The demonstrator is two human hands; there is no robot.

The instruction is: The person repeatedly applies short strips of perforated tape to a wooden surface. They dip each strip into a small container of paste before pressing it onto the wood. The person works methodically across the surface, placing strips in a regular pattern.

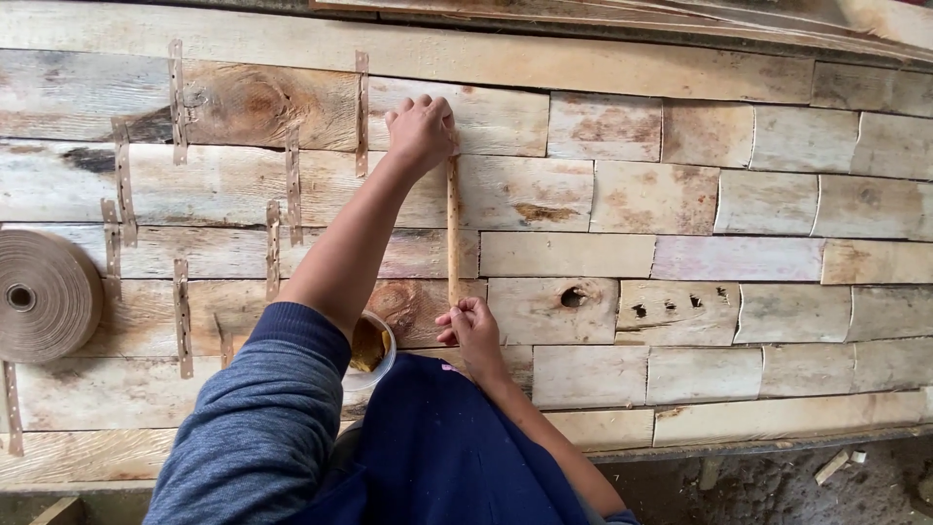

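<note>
A narrow brown paper strip (pixel 453 228) runs up and down over a seam between wood veneer pieces (pixel 544 253). My left hand (pixel 423 128) reaches far forward and presses the strip's top end flat against the wood. Near my body, my right hand (pixel 471 329) pinches the strip's lower end between its fingers. The veneer pieces lie edge to edge in rows on the work table (pixel 622 428).
Several similar brown strips (pixel 181 102) cross the seams on the left. A big roll of brown paper tape (pixel 44 295) lies at the left edge. A small white cup of amber glue (pixel 370 347) sits under my left forearm. Bare ground with wood scraps (pixel 832 467) shows at lower right.
</note>
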